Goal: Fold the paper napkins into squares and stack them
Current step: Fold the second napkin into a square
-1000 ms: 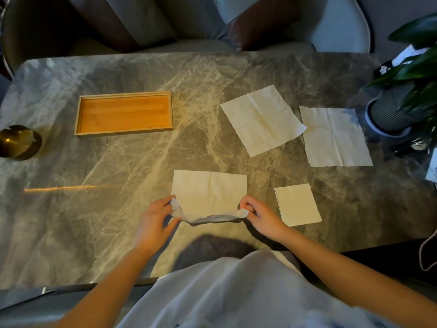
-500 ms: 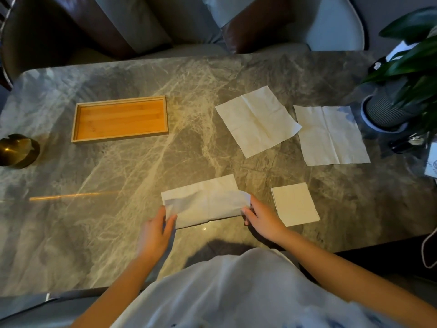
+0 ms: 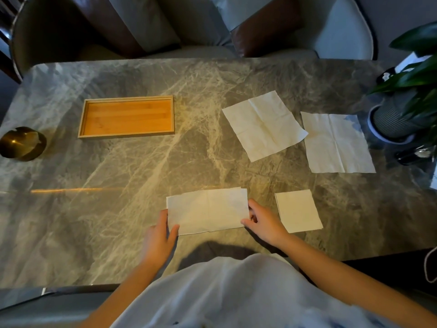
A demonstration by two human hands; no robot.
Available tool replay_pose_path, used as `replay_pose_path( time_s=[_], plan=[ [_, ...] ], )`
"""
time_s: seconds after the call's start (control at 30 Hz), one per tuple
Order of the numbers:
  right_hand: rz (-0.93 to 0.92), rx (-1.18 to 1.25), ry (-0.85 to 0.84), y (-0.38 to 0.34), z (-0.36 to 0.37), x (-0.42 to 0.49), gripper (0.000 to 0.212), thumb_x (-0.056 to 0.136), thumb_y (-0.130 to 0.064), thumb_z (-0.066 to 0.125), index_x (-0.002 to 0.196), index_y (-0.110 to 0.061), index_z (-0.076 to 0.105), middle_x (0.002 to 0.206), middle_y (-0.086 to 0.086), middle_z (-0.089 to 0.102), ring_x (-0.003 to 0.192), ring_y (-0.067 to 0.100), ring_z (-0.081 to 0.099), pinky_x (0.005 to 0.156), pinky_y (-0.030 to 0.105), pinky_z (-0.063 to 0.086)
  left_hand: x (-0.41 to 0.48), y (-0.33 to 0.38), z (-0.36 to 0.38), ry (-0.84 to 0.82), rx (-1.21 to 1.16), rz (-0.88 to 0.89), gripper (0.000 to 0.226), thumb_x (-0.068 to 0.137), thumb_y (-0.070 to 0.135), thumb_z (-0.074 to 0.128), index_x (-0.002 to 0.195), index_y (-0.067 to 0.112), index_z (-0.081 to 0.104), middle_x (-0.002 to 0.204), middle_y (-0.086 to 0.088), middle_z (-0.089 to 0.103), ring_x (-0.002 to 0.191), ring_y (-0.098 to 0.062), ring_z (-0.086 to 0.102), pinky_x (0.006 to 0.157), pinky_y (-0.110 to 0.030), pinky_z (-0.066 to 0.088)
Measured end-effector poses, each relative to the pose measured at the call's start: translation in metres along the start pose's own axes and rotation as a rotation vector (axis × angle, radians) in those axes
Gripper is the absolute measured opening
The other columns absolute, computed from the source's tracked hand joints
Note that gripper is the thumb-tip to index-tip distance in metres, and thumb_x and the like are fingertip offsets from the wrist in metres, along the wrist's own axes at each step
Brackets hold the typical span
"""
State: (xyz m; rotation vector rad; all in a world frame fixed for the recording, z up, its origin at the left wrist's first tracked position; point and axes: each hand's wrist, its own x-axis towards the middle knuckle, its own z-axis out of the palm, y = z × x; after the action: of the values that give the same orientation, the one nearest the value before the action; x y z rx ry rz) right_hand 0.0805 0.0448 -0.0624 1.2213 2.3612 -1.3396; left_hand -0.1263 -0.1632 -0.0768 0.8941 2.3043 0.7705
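A white paper napkin folded in half (image 3: 208, 210) lies as a long rectangle near the table's front edge. My left hand (image 3: 159, 235) pinches its near left corner, thumb on top. My right hand (image 3: 262, 221) holds its right end between thumb and fingers. A napkin folded into a small square (image 3: 298, 210) rests flat just right of my right hand. Two unfolded napkins lie farther back on the right, one tilted (image 3: 264, 125) and one (image 3: 337, 143) beside the plant pot.
An empty wooden tray (image 3: 126, 117) sits at the back left of the grey marble table (image 3: 118, 209). A brass bowl (image 3: 22, 143) is at the left edge. A potted plant (image 3: 397, 119) and small dark items stand at the right edge. Chairs stand behind the table.
The napkin's near edge was lifted and carried over to the far edge; it now lies flat, folded in half. Both hands moved slightly forward with it and stay at its two ends.
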Motion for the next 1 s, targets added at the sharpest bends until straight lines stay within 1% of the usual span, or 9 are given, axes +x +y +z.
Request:
replay_pose_path(
  time_s=[0.17,0.23,0.4,0.53,0.67,0.77,0.87,0.93,1.0],
  plan=[
    [-0.001,-0.044,0.04,0.005,0.001,0.003,0.022,0.089,-0.028,0.064,0.103,-0.023,0.048,0.078,0.002,0.061,0.074,0.02,0.061,0.074,0.042,0.053,0.003,0.0,-0.002,-0.007,0.009,0.011,0.041,0.093,0.02,0.053,0.131,0.017,0.039,0.087,-0.002,0.067,0.069,-0.01,0.057,0.056,-0.028,0.044],
    [-0.007,-0.062,0.047,0.005,0.001,0.004,0.022,0.089,-0.028,0.065,0.1,-0.026,0.046,0.075,0.0,0.059,0.072,0.019,0.06,0.07,0.038,0.053,0.004,0.0,-0.003,0.005,0.041,0.02,0.044,0.092,0.021,0.055,0.132,0.015,0.039,0.089,-0.004,0.068,0.07,-0.011,0.055,0.059,-0.029,0.042],
    [-0.017,-0.106,0.069,0.005,0.004,0.006,0.026,0.089,-0.029,0.064,0.105,-0.028,0.043,0.074,-0.003,0.059,0.068,0.015,0.06,0.067,0.036,0.052,0.007,0.002,-0.005,0.019,0.18,0.047,0.044,0.09,0.024,0.058,0.13,0.014,0.042,0.076,0.001,0.063,0.065,-0.016,0.055,0.058,-0.03,0.041],
    [-0.016,-0.112,0.081,0.006,0.006,0.008,0.03,0.089,-0.029,0.064,0.11,-0.027,0.042,0.074,-0.005,0.058,0.068,0.012,0.06,0.066,0.035,0.053,0.01,0.003,-0.006,0.009,0.252,0.047,0.041,0.092,0.028,0.056,0.128,0.015,0.042,0.083,-0.002,0.07,0.074,-0.026,0.063,0.071,-0.036,0.048],
    [0.005,-0.071,0.08,0.007,0.005,0.008,0.035,0.088,-0.029,0.066,0.113,-0.027,0.042,0.076,0.0,0.061,0.069,0.015,0.062,0.068,0.037,0.054,0.009,0.004,-0.005,0.004,0.295,0.005,0.047,0.09,0.031,0.057,0.131,0.018,0.039,0.082,-0.001,0.069,0.08,-0.027,0.061,0.081,-0.036,0.044],
    [0.007,-0.041,0.097,0.008,0.005,0.007,0.044,0.086,-0.032,0.067,0.12,-0.026,0.04,0.076,-0.001,0.059,0.068,0.013,0.061,0.067,0.034,0.053,0.006,0.008,-0.006,0.06,0.318,-0.001,0.061,0.082,0.027,0.068,0.133,0.017,0.038,0.109,-0.006,0.064,0.1,-0.031,0.059,0.09,-0.044,0.041],
    [0.018,-0.051,0.171,0.009,0.005,0.004,0.052,0.085,-0.035,0.068,0.126,-0.027,0.038,0.081,-0.009,0.052,0.07,0.01,0.057,0.064,0.026,0.05,0.004,0.01,-0.007,0.145,0.397,0.074,0.067,0.075,0.026,0.075,0.131,0.011,0.042,0.121,-0.014,0.055,0.109,-0.035,0.054,0.092,-0.05,0.041],
    [-0.011,-0.116,0.29,0.008,0.004,0.001,0.052,0.085,-0.037,0.068,0.127,-0.027,0.04,0.095,-0.015,0.05,0.081,0.007,0.054,0.069,0.024,0.048,0.005,0.01,-0.009,0.157,0.412,0.142,0.064,0.078,0.029,0.072,0.132,0.011,0.043,0.129,-0.013,0.052,0.115,-0.034,0.051,0.095,-0.05,0.039],
    [-0.147,-0.207,0.351,0.0,0.004,0.001,0.049,0.086,-0.036,0.066,0.127,-0.024,0.044,0.113,-0.009,0.053,0.101,0.011,0.052,0.082,0.027,0.047,0.008,0.013,-0.008,0.107,0.416,0.245,0.06,0.083,0.032,0.067,0.135,0.014,0.041,0.139,-0.01,0.046,0.123,-0.031,0.046,0.1,-0.049,0.036]
  ],
)
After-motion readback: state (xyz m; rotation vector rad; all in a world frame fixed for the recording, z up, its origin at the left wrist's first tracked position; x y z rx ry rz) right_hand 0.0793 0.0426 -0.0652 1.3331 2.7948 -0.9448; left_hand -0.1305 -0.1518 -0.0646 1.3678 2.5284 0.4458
